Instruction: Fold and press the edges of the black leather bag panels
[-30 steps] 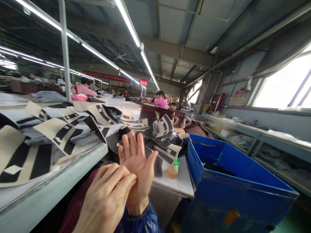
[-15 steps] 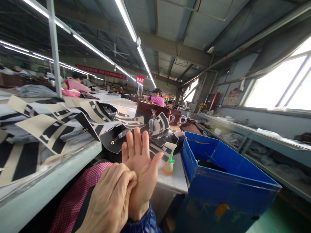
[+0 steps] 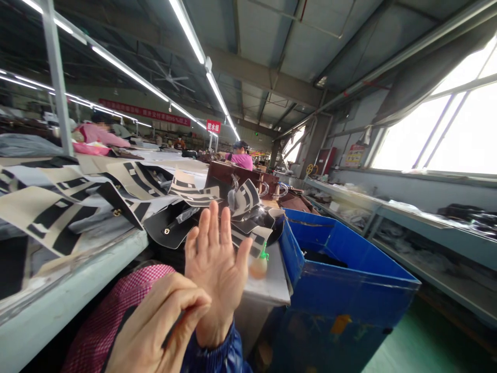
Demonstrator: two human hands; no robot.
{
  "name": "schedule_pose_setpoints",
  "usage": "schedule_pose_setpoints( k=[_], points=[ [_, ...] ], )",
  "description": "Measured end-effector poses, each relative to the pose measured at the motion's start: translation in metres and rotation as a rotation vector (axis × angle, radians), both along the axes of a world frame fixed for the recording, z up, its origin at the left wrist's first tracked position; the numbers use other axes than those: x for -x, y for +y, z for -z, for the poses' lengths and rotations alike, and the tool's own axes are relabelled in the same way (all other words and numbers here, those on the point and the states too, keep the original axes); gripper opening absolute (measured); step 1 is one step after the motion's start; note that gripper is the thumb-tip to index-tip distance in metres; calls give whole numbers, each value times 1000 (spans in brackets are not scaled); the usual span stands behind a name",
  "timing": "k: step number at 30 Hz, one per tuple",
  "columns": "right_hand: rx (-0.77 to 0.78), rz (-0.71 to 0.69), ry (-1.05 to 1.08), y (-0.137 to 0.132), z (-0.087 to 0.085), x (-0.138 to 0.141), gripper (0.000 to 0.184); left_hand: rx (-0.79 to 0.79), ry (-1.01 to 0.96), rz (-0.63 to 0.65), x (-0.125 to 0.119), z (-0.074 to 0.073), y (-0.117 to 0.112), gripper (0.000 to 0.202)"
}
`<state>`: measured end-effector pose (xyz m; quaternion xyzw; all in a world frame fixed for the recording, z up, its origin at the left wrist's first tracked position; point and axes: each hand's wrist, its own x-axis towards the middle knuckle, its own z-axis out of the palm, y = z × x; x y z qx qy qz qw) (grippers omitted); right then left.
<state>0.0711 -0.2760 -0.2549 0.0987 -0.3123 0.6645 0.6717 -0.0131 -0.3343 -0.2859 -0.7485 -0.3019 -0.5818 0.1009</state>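
My right hand (image 3: 215,277) is raised with its palm towards me, fingers stretched out and thumb apart, holding nothing. In front of its lower palm and wrist is my left hand (image 3: 163,316), back towards me, with thumb and fingertips pinched together. Whatever may be between those fingertips is hidden or too small to tell. Beyond the right hand lie curved black-and-cream panels (image 3: 248,199), and a black flap with a gold-coloured clasp (image 3: 169,223) is just left of its fingers. A small squeeze bottle with a green nozzle (image 3: 258,267) stands right of the thumb.
A large blue bin (image 3: 345,290) with dark material inside stands at right. More black-and-cream panels (image 3: 50,217) lie on the left table (image 3: 77,282). Brown bags (image 3: 248,181) stand farther back. Shelving (image 3: 427,223) runs along the right wall. Co-workers (image 3: 241,157) are in the background.
My left hand has drawn back from my right palm, down and left, its fingers still pinched. My right hand stays spread. The view has turned slightly right.
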Motion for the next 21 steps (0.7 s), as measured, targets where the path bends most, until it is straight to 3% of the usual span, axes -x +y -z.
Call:
schedule_pose_setpoints(
  k=[4,9,12,21],
  points=[
    [17,16,-35,-3,0,7,56,-7,7,-55,3,2,6,12],
    [-38,131,-25,3,7,19,68,-141,151,-266,1,-4,5,14],
    [-64,170,-56,9,13,24,70,-144,227,-325,0,-5,5,16],
    [-12,270,-107,8,11,19,73,-126,186,-297,-5,5,16,15]
  ],
)
